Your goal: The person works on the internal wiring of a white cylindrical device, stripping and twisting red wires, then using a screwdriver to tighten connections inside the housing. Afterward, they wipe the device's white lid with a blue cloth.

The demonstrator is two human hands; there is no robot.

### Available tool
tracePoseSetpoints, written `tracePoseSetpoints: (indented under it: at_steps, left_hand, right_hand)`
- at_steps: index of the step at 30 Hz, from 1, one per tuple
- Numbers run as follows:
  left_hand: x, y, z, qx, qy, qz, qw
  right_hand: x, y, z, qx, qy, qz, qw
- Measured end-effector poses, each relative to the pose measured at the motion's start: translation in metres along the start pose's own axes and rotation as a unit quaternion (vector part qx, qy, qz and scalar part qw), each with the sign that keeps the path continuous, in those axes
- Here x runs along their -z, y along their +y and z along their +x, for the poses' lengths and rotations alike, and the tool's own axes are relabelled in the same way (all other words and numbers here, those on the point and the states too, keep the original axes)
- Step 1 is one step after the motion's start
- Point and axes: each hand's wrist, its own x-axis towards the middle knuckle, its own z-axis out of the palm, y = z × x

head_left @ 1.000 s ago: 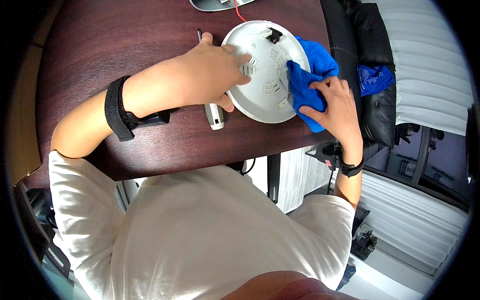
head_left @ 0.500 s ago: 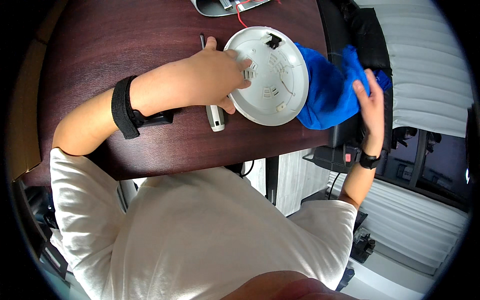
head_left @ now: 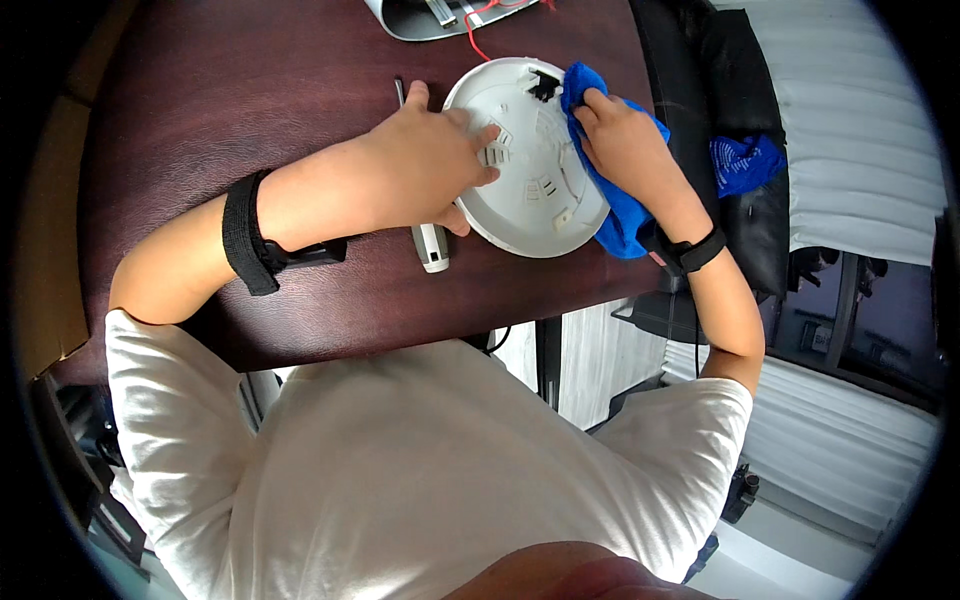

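Observation:
A round white plastic cover lies on the table with its hollow side up, showing vent slots, a thin wire and a black clip. My left hand grips its left rim, two fingers spread inside and the thumb outside. A bunched blue cloth is in my right hand, pressed against the cover's right rim. Curled fingers partly hide the cloth there. Beneath my left hand, a screwdriver with a grey and white handle lies on the table, its middle covered.
At the far edge of the dark red-brown table sits a grey curved housing with a red wire. A black leather chair stands at the right, with blue printed fabric on it. A cardboard box stands far left.
My right hand has brought the blue cloth leftward from beside the chair onto the cover's right rim. My left hand has stayed on the cover. The blue fabric on the chair has come into fuller view.

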Motion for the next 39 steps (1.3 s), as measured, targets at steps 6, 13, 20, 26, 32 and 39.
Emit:
tracePoseSetpoints:
  at_steps: [6,13,20,26,32,39]
  left_hand:
    - [0.004,0.001,-0.001,0.010,-0.009,-0.001,1.000]
    - [0.004,-0.001,-0.001,-0.006,-0.002,-0.020,1.000]
    - [0.003,-0.003,-0.002,-0.011,-0.003,-0.039,0.999]
    - [-0.005,-0.003,-0.001,-0.032,0.027,-0.013,0.999]
    - [-0.009,-0.008,0.004,-0.058,0.039,-0.029,0.997]
    - [-0.002,-0.011,0.007,-0.040,-0.035,-0.085,0.995]
  right_hand:
    - [0.022,-0.006,-0.015,-0.032,-0.117,0.075,0.990]
    - [0.035,0.002,-0.033,-0.061,-0.102,0.243,0.963]
    - [0.078,0.008,-0.018,-0.134,0.011,0.285,0.949]
    - [0.049,-0.034,0.042,-0.125,0.153,0.296,0.934]
    - [-0.006,-0.053,0.070,-0.083,0.148,0.269,0.948]
    - [0.006,-0.055,0.079,0.023,0.076,0.278,0.957]
